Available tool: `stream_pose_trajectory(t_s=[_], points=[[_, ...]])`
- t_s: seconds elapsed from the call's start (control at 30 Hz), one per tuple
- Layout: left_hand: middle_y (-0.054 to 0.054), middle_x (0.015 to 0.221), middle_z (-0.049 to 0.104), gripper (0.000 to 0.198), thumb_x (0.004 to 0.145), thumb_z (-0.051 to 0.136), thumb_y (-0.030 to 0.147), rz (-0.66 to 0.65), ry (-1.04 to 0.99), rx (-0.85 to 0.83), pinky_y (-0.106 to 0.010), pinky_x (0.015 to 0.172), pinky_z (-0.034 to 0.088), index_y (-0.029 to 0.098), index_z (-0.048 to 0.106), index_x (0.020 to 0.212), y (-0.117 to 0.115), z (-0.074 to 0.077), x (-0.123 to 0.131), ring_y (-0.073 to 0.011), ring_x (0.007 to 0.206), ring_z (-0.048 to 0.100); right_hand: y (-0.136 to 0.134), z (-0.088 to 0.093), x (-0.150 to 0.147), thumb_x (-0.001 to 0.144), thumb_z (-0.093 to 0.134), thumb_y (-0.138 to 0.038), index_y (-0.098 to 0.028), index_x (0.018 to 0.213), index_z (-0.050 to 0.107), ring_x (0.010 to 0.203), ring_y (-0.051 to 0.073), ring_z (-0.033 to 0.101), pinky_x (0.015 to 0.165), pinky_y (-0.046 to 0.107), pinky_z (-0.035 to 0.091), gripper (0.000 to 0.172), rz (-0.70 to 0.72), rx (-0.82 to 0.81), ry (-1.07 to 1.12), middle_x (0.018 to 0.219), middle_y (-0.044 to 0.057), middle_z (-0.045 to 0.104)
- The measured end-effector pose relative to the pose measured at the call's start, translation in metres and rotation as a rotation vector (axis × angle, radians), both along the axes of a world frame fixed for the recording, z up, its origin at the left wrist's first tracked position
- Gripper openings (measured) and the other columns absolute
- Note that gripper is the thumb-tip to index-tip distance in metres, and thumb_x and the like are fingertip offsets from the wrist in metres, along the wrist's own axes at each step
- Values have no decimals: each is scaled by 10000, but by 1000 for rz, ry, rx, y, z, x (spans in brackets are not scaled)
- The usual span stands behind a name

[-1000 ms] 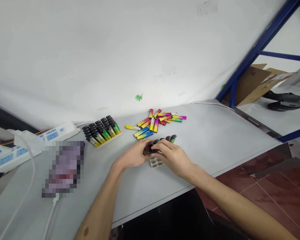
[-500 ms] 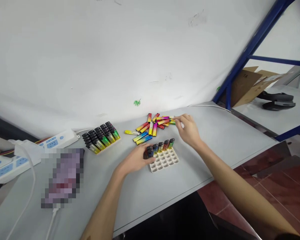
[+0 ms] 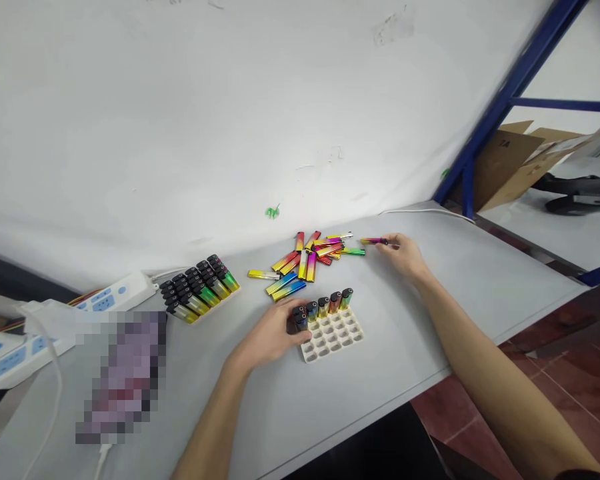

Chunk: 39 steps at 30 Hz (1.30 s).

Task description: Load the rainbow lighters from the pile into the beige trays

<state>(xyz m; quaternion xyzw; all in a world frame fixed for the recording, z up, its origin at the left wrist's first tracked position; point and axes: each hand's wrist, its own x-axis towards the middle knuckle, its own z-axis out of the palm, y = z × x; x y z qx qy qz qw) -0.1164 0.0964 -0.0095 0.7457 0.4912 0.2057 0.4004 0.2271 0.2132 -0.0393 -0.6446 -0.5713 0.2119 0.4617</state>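
Since half a second ago, my right hand [image 3: 403, 253] has pulled off the heap to its right and now pinches one pink-and-yellow lighter [image 3: 373, 241] by its end between thumb and fingertips, just above the table [image 3: 455, 313]. My left hand [image 3: 275, 333] stays curled against the left edge of the white tray [image 3: 337, 339], fingers touching the nearest standing lighters; whether it grips one I cannot tell. The biggest worry, as I judge it, is the tray. It looks light and is braced on one side only, so a clumsy push could shove it or topple the row [image 3: 330, 303] standing along its far edge. Next comes my pinch, which sits right at the lighter's tip, so it could swivel or drop. A smaller risk is my wrist dragging through the loose pile [image 3: 310, 253] and scattering it, since its near corner lies between my right hand and the tray. Around me stand a blue rack [image 3: 510, 87] with cardboard [image 3: 515, 160] to the right. Well to the left lie a blurred phone [image 3: 123, 373], a power strip [image 3: 107, 300] and a full tray [image 3: 200, 288]. A thin white cable [image 3: 425, 211] runs along the wall behind my right hand.
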Motion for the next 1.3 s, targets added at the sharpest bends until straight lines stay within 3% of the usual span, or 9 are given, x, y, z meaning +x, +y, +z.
stream_pose_trajectory(t_s=[0.17, 0.27, 0.37, 0.6, 0.77, 0.97, 1.3], points=[[-69, 1256, 663, 549, 754, 704, 328, 3, 9, -9, -381, 929, 536, 250, 609, 1289, 0, 2, 0, -258, 1079, 646, -13, 17, -25, 732, 740, -451, -234, 886, 521, 719, 153, 641, 638, 284, 495, 344, 145, 35, 670, 828, 8, 694], [-66, 1263, 658, 543, 764, 697, 354, 8, 35, -9, -380, 925, 537, 261, 606, 1292, 1, 1, -1, -261, 1087, 641, -25, 25, -47, 748, 722, -465, -262, 886, 458, 417, 74, 418, 414, 203, 317, 361, 278, -67, 802, 606, -97, 530], [-64, 1263, 659, 544, 760, 702, 361, 15, 54, -4, -377, 923, 538, 259, 609, 1286, 1, 1, -1, -261, 1073, 645, -34, 27, -63, 822, 599, -563, -234, 871, 504, 375, 50, 240, 364, 207, 169, 346, 410, -164, 892, 578, -96, 420], [-59, 1248, 668, 524, 753, 708, 349, 28, 60, -16, -383, 922, 541, 262, 623, 1263, 1, 5, 2, -264, 1068, 655, -45, 24, -79, 843, 587, -618, -252, 926, 461, 480, 98, 485, 409, 210, 338, 396, 539, -206, 880, 691, -50, 573], [-75, 1300, 640, 559, 757, 708, 379, 41, 88, 1, -404, 934, 537, 260, 606, 1293, 1, 2, 0, -283, 1115, 637, -49, 28, -81, 871, 555, -611, -263, 906, 433, 385, 62, 303, 374, 177, 192, 370, 630, -290, 944, 574, -103, 445], [-66, 1330, 620, 569, 767, 699, 399, 44, 111, -29, -403, 988, 503, 257, 592, 1307, 1, 4, 0, -280, 1153, 611, -46, 26, -79, 886, 523, -594, -219, 969, 549, 412, 63, 326, 392, 191, 221, 385, 634, -331, 976, 605, -71, 455], [-40, 1353, 599, 544, 770, 695, 379, 45, 158, -32, -376, 1043, 449, 266, 594, 1292, 1, 8, 3, -266, 1216, 564, -46, 24, -80, 905, 490, -585, -223, 980, 550, 396, 77, 377, 367, 194, 252, 374, 628, -372, 971, 586, -64, 485]])
